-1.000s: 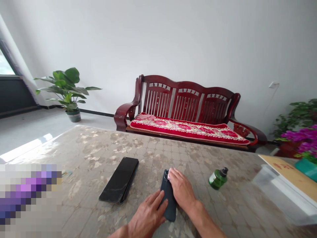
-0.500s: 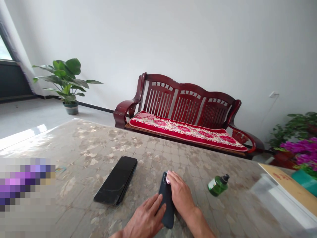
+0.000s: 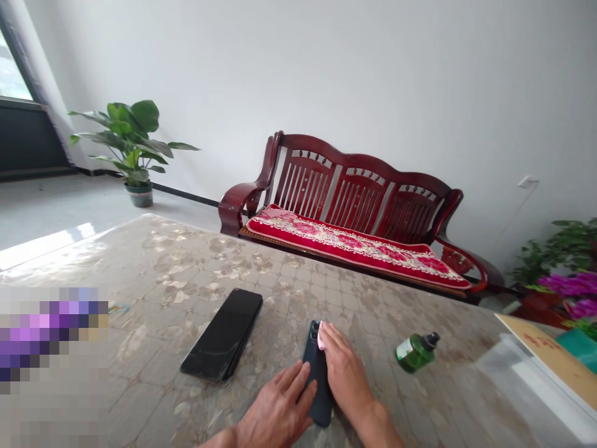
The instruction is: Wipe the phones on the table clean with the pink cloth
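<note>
Stacked black devices (image 3: pixel 222 334) are lying at left on the worktop (image 3: pixel 153 336); our left hand (image 3: pixel 280 399) is resting loose, ungrasping fingers across the dark phone (image 3: pixel 321 398), which is lying back up between our hands. We should be bracing it lightly while our right hand (image 3: pixel 346 367), its fingers grasping the pink cloth (image 3: pixel 321 339), is pressing gently beside the lenses (image 3: pixel 314 331).

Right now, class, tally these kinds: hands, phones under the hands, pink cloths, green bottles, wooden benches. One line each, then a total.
Hands: 2, the left hand and the right hand
Phone under the hands: 1
Pink cloth, partly hidden: 1
Green bottle: 1
Wooden bench: 1
Total: 6
</note>
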Demonstrator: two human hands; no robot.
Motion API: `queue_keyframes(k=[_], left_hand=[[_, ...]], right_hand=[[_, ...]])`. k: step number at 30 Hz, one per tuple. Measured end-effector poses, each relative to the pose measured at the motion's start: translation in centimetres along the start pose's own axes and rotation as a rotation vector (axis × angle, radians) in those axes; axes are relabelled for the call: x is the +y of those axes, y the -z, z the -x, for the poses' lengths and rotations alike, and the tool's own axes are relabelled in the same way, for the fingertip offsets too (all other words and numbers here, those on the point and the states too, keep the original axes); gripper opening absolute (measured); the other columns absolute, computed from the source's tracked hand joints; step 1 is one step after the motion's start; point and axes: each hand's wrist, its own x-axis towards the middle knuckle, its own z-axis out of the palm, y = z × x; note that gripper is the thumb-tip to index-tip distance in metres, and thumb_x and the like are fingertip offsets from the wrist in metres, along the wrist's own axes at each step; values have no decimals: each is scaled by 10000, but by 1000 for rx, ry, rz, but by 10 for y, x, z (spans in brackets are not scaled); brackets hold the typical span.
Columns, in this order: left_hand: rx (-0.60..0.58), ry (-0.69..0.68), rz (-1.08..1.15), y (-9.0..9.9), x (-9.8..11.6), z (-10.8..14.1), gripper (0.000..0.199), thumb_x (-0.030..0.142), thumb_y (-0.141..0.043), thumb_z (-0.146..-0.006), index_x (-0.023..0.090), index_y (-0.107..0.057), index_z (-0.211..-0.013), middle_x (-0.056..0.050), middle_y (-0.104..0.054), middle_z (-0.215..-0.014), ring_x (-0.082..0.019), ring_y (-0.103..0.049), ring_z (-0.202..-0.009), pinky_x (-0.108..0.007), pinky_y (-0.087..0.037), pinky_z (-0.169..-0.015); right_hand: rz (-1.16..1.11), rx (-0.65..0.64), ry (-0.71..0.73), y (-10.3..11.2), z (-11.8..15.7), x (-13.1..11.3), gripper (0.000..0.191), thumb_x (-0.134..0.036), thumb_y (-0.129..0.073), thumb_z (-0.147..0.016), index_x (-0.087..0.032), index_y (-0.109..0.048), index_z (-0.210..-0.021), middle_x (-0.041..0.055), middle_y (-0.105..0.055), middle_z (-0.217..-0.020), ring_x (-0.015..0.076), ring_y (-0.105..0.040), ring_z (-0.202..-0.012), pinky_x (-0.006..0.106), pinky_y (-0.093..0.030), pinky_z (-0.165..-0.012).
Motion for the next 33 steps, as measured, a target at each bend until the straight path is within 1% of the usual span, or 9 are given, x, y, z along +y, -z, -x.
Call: queue_keyframes(k=[2,4,9,12,14,17,21,29,33], left_hand=[[8,15,22,-4,-1,0,418,311,-654,-883,132,-559,-1249,-191,-567,-1329,-334,-550,-1213,-432,-508,-964],[18,19,37,-7,-2,1,408,346,-622,-911,144,-552,-1258,-180,-561,-1340,-325,-544,-1222,-434,-502,-971],[25,-4,15,-11,-4,1,423,404,-565,-944,125,-539,-1262,-172,-574,-1325,-321,-553,-1210,-424,-505,-966],[15,-19,-4,-9,-3,1,423,411,-544,-954,118,-535,-1260,-169,-565,-1335,-320,-542,-1221,-422,-494,-983],[5,-21,-7,-8,-2,0,407,411,-525,-964,120,-540,-1248,-166,-560,-1340,-314,-530,-1235,-421,-476,-1005],[3,-22,0,-5,-2,1,390,412,-495,-979,130,-538,-1245,-162,-553,-1345,-302,-511,-1254,-414,-459,-1021],[22,-27,-3,-6,-3,2,382,425,-471,-986,138,-543,-1228,-151,-560,-1336,-302,-507,-1255,-409,-466,-1009],[78,-17,20,-14,-1,1,366,389,-525,-969,140,-543,-1237,-124,-591,-1276,-271,-519,-1224,-395,-419,-1046],[61,-19,-10,-11,-2,1,371,393,-499,-980,126,-548,-1232,-150,-569,-1308,-282,-506,-1241,-403,-424,-1042]], right_hand=[[-19,19,-33,-1,-9,1,445,-106,-367,-942,-177,-546,-1343,106,-591,-1331,232,-517,-1271,446,-455,-1066],[-33,21,-36,0,-6,0,441,-106,-374,-940,-187,-558,-1332,99,-592,-1331,230,-511,-1276,448,-450,-1070],[-40,-45,48,7,30,-8,472,-92,-409,-914,-218,-540,-1350,62,-562,-1365,221,-501,-1285,403,-473,-1053],[-43,-66,99,9,37,-9,477,-116,-413,-933,-231,-487,-1390,54,-539,-1389,219,-485,-1298,397,-476,-1052],[-58,-63,96,6,28,-7,474,-117,-399,-946,-248,-477,-1395,48,-534,-1396,217,-467,-1313,416,-462,-1066],[-86,-42,74,0,1,-2,474,-108,-382,-953,-245,-469,-1399,60,-533,-1398,219,-440,-1333,445,-436,-1088],[-77,-43,75,-4,-24,-2,451,-115,-394,-955,-221,-497,-1380,82,-538,-1392,220,-440,-1333,443,-423,-1098],[-12,-134,228,10,5,-16,465,-114,-404,-949,-196,-469,-1402,69,-537,-1397,191,-455,-1322,385,-433,-1094],[25,-105,170,6,-17,-16,431,-98,-388,-944,-184,-551,-1334,76,-587,-1343,212,-487,-1297,403,-449,-1078]])
